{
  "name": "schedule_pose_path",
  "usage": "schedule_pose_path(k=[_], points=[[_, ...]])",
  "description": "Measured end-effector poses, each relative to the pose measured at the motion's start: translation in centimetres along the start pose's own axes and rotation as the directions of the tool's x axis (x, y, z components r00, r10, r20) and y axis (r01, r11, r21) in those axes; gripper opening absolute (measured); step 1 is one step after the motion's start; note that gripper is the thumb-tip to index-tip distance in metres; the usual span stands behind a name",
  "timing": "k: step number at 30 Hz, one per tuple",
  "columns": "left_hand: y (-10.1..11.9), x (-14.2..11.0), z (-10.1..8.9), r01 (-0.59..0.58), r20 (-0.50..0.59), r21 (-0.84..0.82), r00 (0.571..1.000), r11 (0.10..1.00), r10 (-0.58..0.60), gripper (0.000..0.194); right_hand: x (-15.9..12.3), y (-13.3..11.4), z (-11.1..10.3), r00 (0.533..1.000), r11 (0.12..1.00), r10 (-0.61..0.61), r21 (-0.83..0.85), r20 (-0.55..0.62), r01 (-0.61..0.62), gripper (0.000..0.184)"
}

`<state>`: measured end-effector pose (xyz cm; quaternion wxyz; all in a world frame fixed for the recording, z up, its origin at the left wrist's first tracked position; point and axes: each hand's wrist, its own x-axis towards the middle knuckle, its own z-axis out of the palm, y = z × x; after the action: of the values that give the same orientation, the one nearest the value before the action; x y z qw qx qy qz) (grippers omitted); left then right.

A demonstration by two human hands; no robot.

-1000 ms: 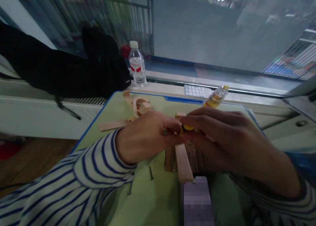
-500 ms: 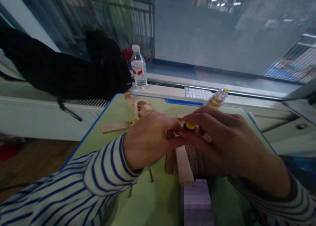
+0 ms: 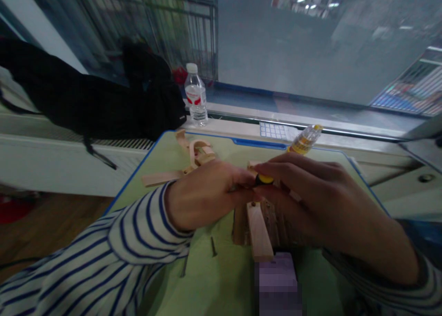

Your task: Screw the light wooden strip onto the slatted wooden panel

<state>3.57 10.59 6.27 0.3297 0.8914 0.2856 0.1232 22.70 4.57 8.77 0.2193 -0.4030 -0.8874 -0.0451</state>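
My right hand (image 3: pixel 314 194) is closed around the yellow and black handle of a screwdriver (image 3: pixel 265 179), seen nearly end-on. My left hand (image 3: pixel 210 191) has thumb and fingers pinched together beside the handle's black end; what they grip is hidden. Below both hands lies a pale wooden bar (image 3: pixel 260 235) with a small dark hole or screw head near its upper end. It rests on a brown ridged block (image 3: pixel 240 228), partly covered by my right hand. Another pale wood end (image 3: pixel 253 165) shows behind the fingers.
Pale wooden parts (image 3: pixel 162 178) lie at the table's left, including a curved piece (image 3: pixel 198 145). Two screws (image 3: pixel 213 247) are near my left sleeve. A purple, pixelated object (image 3: pixel 283 265) lies in front. Bottles (image 3: pixel 196 97) and a black bag (image 3: pixel 103 104) stand beyond the green table (image 3: pixel 207 288).
My left hand has shifted slightly, uncovering more of the wooden bar's upper end. The screwdriver handle stays in my right hand, tilted a little differently. The whole view has drifted slightly.
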Motion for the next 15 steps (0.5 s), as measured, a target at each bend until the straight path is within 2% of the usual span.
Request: schedule_pose_path(k=[4, 7, 12, 15], points=[[-0.4, 0.1, -0.1, -0.060, 0.018, -0.042, 0.998, 0.997, 0.061, 0.023, 0.2, -0.2, 0.3, 1.000, 0.997, 0.003, -0.083, -0.020, -0.004, 0.021], [-0.2, -0.1, 0.2, -0.031, -0.007, 0.005, 0.999, 1.000, 0.031, 0.022, 0.2, -0.3, 0.2, 1.000, 0.995, 0.002, -0.097, -0.018, -0.003, 0.021], [0.6, -0.1, 0.9, 0.045, -0.190, 0.118, 0.981, 0.992, -0.022, 0.019, 0.1, -0.4, 0.1, 1.000, 0.996, 0.000, -0.090, -0.020, -0.002, 0.021], [0.8, 0.0, 1.1, 0.066, -0.229, 0.131, 0.973, 0.989, -0.035, 0.016, 0.0, -0.4, 0.1, 1.000, 0.998, 0.014, -0.063, -0.001, -0.014, 0.022]])
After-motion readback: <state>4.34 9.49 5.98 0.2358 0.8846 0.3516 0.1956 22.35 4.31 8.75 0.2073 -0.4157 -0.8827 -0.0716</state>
